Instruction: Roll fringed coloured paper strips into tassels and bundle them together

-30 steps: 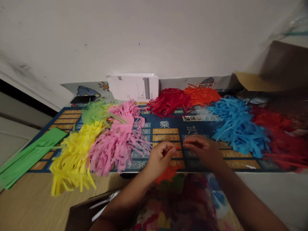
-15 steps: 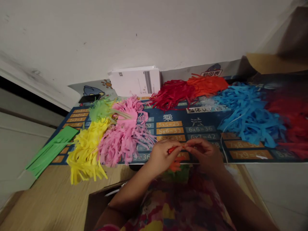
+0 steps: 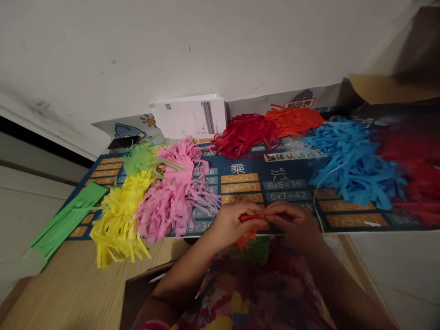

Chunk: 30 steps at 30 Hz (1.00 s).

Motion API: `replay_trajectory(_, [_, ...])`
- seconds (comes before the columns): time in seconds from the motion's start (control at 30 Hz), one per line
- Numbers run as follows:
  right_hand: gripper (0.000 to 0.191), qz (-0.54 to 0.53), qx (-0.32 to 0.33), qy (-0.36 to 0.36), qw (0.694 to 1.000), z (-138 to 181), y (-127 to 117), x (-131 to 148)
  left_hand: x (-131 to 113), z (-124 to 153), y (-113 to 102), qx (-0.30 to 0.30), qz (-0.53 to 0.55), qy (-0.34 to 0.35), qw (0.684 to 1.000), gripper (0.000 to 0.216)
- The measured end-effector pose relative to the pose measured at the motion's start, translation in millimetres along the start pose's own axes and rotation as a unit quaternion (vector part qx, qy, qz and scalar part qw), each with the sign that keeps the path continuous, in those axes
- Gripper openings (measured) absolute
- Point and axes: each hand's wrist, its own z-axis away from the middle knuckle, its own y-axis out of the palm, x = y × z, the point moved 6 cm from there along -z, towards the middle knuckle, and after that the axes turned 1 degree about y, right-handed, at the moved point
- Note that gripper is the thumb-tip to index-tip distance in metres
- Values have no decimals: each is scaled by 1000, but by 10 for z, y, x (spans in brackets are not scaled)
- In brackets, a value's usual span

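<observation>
Close in front of my body, over the table's near edge, my left hand [image 3: 235, 223] is closed around an orange-red paper tassel [image 3: 245, 239], whose fringe hangs below the fingers. My right hand [image 3: 292, 222] meets it fingertip to fingertip, pinched at the tassel's upper end; whatever lies between those fingertips is too small to make out. Left of my hands lies a pink fringed paper bunch [image 3: 178, 172], beside a yellow fringed bunch [image 3: 120, 220]. A piece of green paper [image 3: 257, 250] shows beneath the orange-red fringe.
A blue multiplication-table mat [image 3: 285, 196] covers the table. Red fringe [image 3: 245, 135], orange fringe [image 3: 297, 120] and blue fringe [image 3: 364, 169] lie along its back and right. Green cut strips [image 3: 67, 220] rest at the left edge. A white box [image 3: 189, 117] leans against the wall.
The right hand's fingers have drawn together and now touch the left fingertips. The view has shifted slightly; the paper bunches on the table lie as before.
</observation>
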Motion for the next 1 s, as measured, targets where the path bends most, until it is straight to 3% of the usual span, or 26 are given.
replay_trajectory(0.2, [10,75,-50,-56,994,7,-25,71,-38,-28,-96,-51,-46,14,998,15])
replay_trajectory(0.3, [10,103,-56,-72,990,23,-12,88,-91,-12,-126,-87,-62,80,991,14])
replay_trajectory(0.4, [10,128,-63,-92,985,25,-9,105,-128,-4,-101,-82,-90,134,983,11])
replay_trajectory(0.63, [12,153,-79,-112,979,60,80,172,-70,-76,-18,-60,-118,117,984,7])
replay_trajectory(0.73, [11,178,-39,-150,972,-12,39,235,-29,-93,-18,-64,-127,91,986,7])
replay_trajectory(0.8, [11,230,-56,-154,959,-205,-271,274,0,-101,-55,-61,-111,73,989,8])
replay_trajectory(0.83, [14,271,-97,-140,948,-349,-545,298,4,-106,-83,-60,-95,70,991,8])
replay_trajectory(0.87, [17,312,-163,-108,930,-512,-893,325,1,-111,-114,-62,-76,71,993,8])
replay_trajectory(0.93, [21,404,-310,-25,860,-842,-1651,406,-16,-126,-159,-66,-46,73,994,8])
replay_trajectory(1.0, [21,433,-335,8,837,-1224,-2201,468,-32,-141,-162,-65,-28,70,995,7])
